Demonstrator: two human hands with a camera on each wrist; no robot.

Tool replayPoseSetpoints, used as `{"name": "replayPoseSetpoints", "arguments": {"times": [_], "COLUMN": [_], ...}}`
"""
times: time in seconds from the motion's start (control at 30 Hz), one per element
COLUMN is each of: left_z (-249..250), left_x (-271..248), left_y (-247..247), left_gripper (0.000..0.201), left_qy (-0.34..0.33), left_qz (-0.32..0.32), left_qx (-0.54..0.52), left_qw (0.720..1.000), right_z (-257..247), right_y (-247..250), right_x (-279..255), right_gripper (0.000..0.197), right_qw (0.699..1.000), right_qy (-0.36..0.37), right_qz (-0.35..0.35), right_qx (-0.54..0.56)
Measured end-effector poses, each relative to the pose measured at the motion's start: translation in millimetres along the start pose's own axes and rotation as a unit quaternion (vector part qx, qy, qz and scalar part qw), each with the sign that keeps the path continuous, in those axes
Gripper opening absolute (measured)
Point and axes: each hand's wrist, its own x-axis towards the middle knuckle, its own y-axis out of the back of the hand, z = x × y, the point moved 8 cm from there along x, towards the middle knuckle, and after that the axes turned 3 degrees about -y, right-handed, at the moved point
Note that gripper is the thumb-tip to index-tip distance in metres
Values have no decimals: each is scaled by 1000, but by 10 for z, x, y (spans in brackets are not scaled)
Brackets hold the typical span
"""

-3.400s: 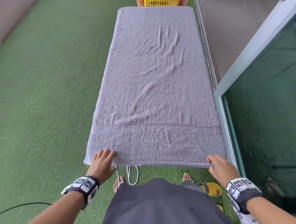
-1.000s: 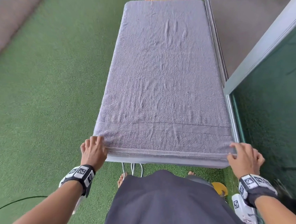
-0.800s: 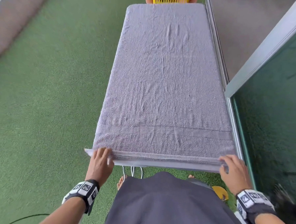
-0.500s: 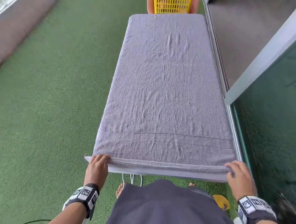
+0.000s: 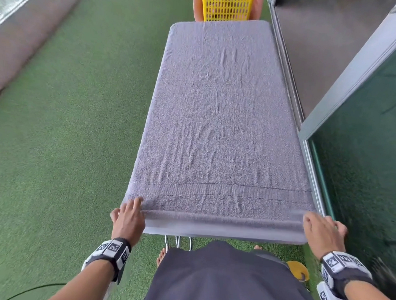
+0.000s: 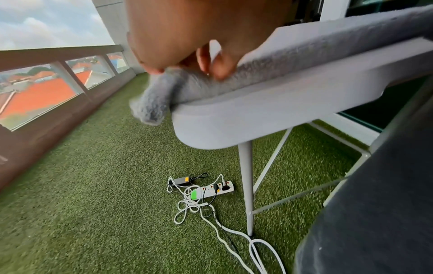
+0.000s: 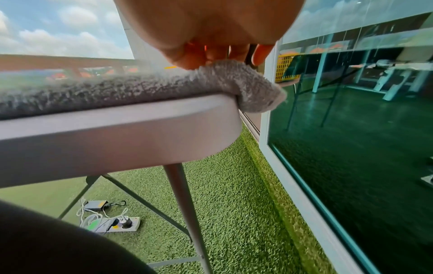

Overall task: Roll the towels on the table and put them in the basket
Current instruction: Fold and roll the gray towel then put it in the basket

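head cam looks down along towel (image 5: 219, 119); wrist cams sit close under palms, facing table (image 6: 246, 118) edge; all share towel's near roll.

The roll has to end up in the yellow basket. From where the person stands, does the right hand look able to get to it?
Probably not from here. The right hand holds the towel at the table's near end; the yellow basket sits beyond the far end.

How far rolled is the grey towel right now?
Barely: the towel lies spread along the table; only its near edge is curled under both hands.
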Motion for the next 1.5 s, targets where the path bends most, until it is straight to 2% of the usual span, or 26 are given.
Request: {"name": "replayPoseSetpoints", "arguments": {"times": [0.07,0.13,0.17,0.23,0.3,0.37,0.47,0.57,0.67,0.73,0.83,0.9,0.97,1.03,1.1,1.17,1.2,1.27,1.3,1.4,1.5], "left_z": [-45,66,173,348,330,220,147,173,177,213,157,91,96,107,98,62,57,82,124,180,228], "left_x": [35,9,-33,-143,-213,-216,-197,-187,-220,-227,-165,-108,-85,-58,-50,-23,0,40,40,-3,-43], "left_y": [80,215,235,172,40,-9,92,50,12,-8,0,11,46,67,19,19,42,95,89,-27,-1], "left_gripper": [39,33,30,19,23,24,35,42,21,30,28,32,19,19,20,7,16,30,33,50,40], "left_qy": [11,-1,-34,-118,-142,-114,-51,-81,-84,-104,-111,-99,-104,-96,-83,-71,-57,-54,-74,-109,-123], "left_qz": [38,93,110,105,68,69,107,104,113,120,130,116,102,79,33,20,23,49,57,29,60], "left_qx": [31,10,-9,-37,-41,-40,-15,-13,1,11,-6,-19,-16,-1,24,50,56,63,59,5,-27], "left_qw": [999,996,993,987,987,990,993,991,990,987,985,988,989,992,996,996,997,995,994,994,990], "right_z": [22,15,-28,-154,-200,-137,-38,-6,-8,-24,-48,-47,-46,-37,-32,-1,-2,-27,-33,-101,-111], "right_y": [97,162,156,25,-135,-175,-162,-156,-161,-120,-42,-26,-5,25,29,34,66,116,95,-125,-208], "right_x": [17,5,-15,-115,-221,-219,-130,-85,-96,-100,-76,-52,-43,-40,-17,9,16,22,25,-41,-151], "right_gripper": [8,14,13,16,27,36,34,32,31,29,27,26,23,18,26,19,14,20,22,39,36], "right_qw": [999,998,997,995,994,995,995,994,994,993,990,990,991,995,999,1000,1000,999,999,992,996], "right_qy": [-20,-28,-13,38,67,57,14,11,15,16,34,36,41,49,39,12,8,12,15,23,45], "right_qz": [33,55,50,-1,-34,-21,-11,-5,3,18,30,19,15,21,13,1,9,33,28,-57,-48], "right_qx": [1,21,50,89,79,80,103,109,104,117,132,133,126,81,22,16,17,20,40,106,65]}}
